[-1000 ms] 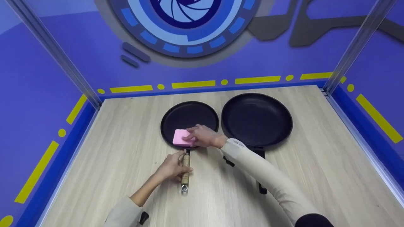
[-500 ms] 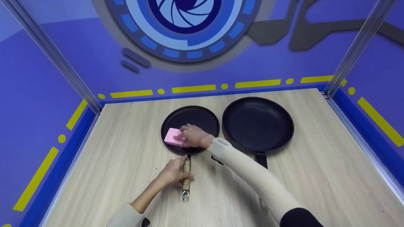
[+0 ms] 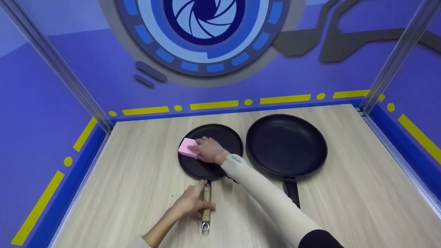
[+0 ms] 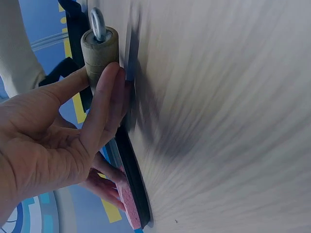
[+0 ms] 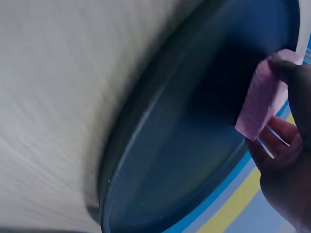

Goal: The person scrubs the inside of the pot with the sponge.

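Now the pink sponge [image 3: 185, 144] sits further left.

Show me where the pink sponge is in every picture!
Head: pink sponge, left of the middle, by the left edge of the small pan.
Left wrist: pink sponge, near the bottom, left of the middle.
Right wrist: pink sponge, towards the right.
Shared landmark: the right hand holding it.

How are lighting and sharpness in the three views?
Head view: bright, faint sheen inside the larger pan; left wrist view: dimmer, soft shadow on the table beside the wooden handle; right wrist view: darkest, right hand in shade, table grain soft.
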`<state>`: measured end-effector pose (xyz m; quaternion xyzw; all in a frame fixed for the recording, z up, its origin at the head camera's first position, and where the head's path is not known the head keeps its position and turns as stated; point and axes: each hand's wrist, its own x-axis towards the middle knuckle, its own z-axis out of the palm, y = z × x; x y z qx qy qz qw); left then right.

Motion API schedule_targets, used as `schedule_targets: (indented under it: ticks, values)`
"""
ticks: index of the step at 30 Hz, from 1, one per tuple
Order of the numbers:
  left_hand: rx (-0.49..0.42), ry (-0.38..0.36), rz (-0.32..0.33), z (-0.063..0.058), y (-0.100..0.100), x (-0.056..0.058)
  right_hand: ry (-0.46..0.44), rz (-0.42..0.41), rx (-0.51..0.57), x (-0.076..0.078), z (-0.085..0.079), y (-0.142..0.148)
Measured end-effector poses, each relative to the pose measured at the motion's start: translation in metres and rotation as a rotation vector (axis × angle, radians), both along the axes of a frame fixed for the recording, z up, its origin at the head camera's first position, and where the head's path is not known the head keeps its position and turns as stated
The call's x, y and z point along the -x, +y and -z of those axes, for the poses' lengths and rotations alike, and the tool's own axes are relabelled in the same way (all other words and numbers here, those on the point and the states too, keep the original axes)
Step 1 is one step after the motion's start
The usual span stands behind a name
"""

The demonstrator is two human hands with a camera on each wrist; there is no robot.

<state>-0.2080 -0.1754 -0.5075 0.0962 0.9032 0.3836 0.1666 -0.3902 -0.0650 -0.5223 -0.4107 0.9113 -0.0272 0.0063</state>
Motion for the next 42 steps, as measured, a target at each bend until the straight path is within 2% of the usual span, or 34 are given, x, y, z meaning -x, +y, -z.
schedule_targets:
  ticks: [4, 13, 17, 22, 25, 30, 35, 42]
  values:
    - [-0.026, -0.038, 0.012, 0.001, 0.000, -0.004, 0.036, 0.038, 0.003, 0.000, 0.008, -0.001]
    - [-0.039, -0.074, 0.023, -0.005, -0.003, -0.003, 0.041, 0.137, 0.043, 0.009, 0.007, -0.001]
    - [-0.054, -0.095, 0.018, -0.007, -0.003, -0.001, 0.064, 0.222, 0.075, 0.018, 0.007, 0.005]
    - [-0.037, -0.084, 0.027, -0.006, -0.004, 0.003, 0.105, 0.310, 0.055, 0.028, 0.010, 0.020]
    - [-0.029, -0.083, 0.021, -0.005, -0.003, 0.002, 0.122, 0.320, 0.035, 0.028, 0.008, 0.031]
    - [-0.001, -0.089, 0.009, -0.006, 0.000, 0.002, 0.085, 0.361, -0.001, 0.028, 0.000, 0.051]
    - [0.019, -0.087, -0.007, -0.008, 0.002, 0.002, 0.047, 0.392, 0.024, 0.023, -0.008, 0.070]
    - [0.029, -0.048, 0.001, -0.006, 0.003, -0.001, 0.093, 0.359, -0.002, 0.011, -0.001, 0.082]
